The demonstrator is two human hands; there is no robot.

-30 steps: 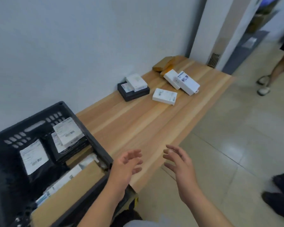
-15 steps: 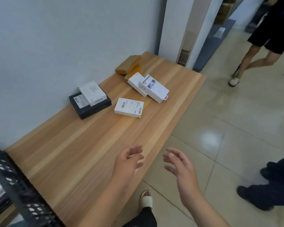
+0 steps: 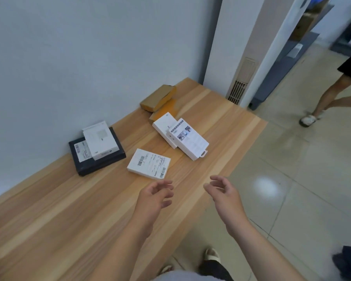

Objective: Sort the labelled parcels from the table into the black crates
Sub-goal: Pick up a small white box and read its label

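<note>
Both my left hand [image 3: 155,196] and right hand [image 3: 224,192] hover loose and empty; I should grip the flat white parcel [image 3: 149,163] at twelve o'clock by its long edges.

Bright even indoor light, glare spot on floor tiles [image 3: 265,188], blurred right edge, wide-angle bending

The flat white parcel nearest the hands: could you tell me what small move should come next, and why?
Probably reach the left hand forward onto the flat white parcel: it lies alone and nearest, and both hands, the right hand too, hover empty.
</note>
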